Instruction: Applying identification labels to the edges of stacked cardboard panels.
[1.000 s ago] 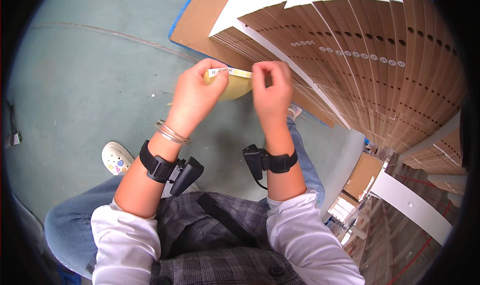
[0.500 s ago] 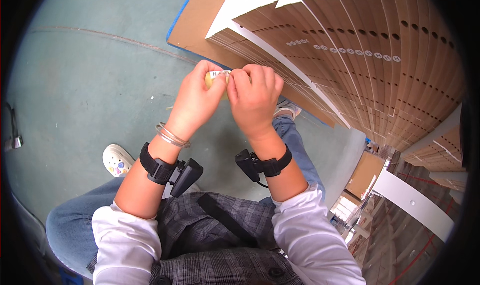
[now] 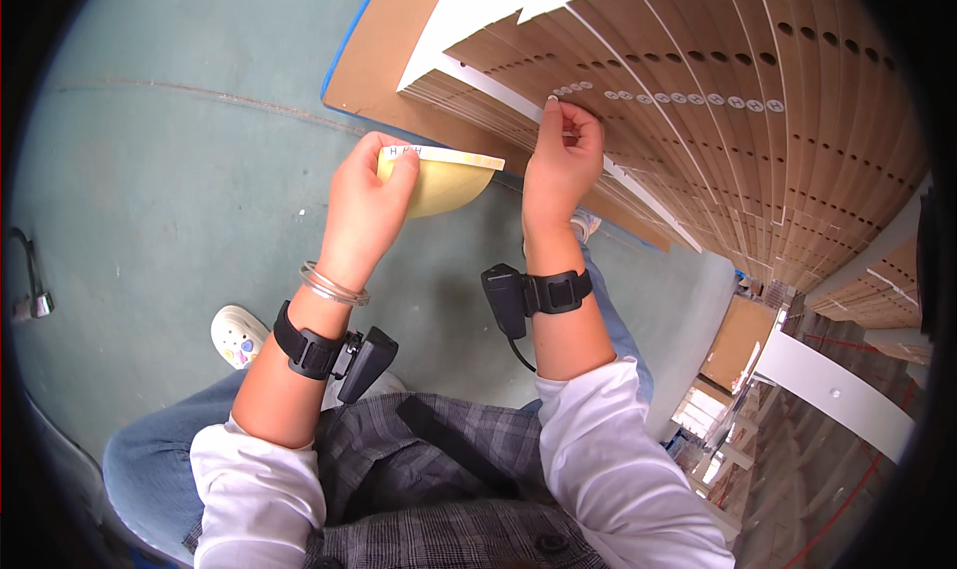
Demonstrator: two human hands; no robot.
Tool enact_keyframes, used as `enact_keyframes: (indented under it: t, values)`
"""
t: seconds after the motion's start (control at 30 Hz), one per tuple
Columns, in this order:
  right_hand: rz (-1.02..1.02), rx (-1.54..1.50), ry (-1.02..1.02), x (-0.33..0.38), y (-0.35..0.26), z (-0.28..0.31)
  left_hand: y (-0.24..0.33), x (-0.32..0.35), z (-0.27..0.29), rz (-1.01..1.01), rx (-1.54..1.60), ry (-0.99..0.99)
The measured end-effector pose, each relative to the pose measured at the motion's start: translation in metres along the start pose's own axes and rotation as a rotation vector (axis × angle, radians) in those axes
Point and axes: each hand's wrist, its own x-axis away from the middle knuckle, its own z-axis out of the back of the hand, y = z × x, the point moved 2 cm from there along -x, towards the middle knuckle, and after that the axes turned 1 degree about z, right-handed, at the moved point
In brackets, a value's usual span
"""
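Observation:
Pinched between the thumb and fingers of my left hand (image 3: 374,185) is a curved yellow sheet of stickers (image 3: 444,180), with a white strip of lettered labels along its top edge. My right hand (image 3: 566,160) is raised to the right of the sheet, apart from it, its thumb and index finger together. A small whitish sticker (image 3: 553,99) shows at those fingertips. Just beyond them stands a row of brown panels (image 3: 648,60) on edge, several bearing a round white sticker (image 3: 715,99) below dark holes. Whether the fingertips touch a panel I cannot tell.
A brown board (image 3: 369,55) with a blue edge lies under the panels on the green floor (image 3: 199,170). More brown panels (image 3: 887,280) stand at the right, near a curved white board (image 3: 837,394). A metal-ended dark object (image 3: 35,300) is at the far left.
My hands have moved apart. The right hand has left the sheet and gone right and up toward the panels. The left hand has shifted slightly left, with more of the sheet showing.

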Motion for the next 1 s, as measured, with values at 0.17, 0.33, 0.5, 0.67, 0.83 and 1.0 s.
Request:
enact_keyframes:
  t: [0.17,0.33,0.5,0.67,0.83,1.0]
  values:
    - [0.125,0.086,0.057,0.002,-0.001,-0.006,-0.003,0.001,0.000,0.023,-0.010,0.000]
    - [0.117,0.096,0.105,0.003,-0.001,-0.010,-0.002,0.000,0.000,0.043,-0.008,-0.013]
    - [0.204,0.128,0.159,0.001,-0.001,-0.010,-0.005,0.000,-0.002,0.010,0.035,-0.033]
    - [-0.011,0.382,0.017,-0.003,0.015,0.005,-0.003,0.000,-0.003,-0.039,0.073,-0.043]
    - [0.347,0.254,-0.259,0.041,-0.017,0.003,-0.004,0.001,-0.005,0.006,0.132,-0.060]
    - [0.605,0.407,-0.373,0.059,-0.035,-0.005,0.001,0.003,-0.004,0.008,0.106,-0.087]
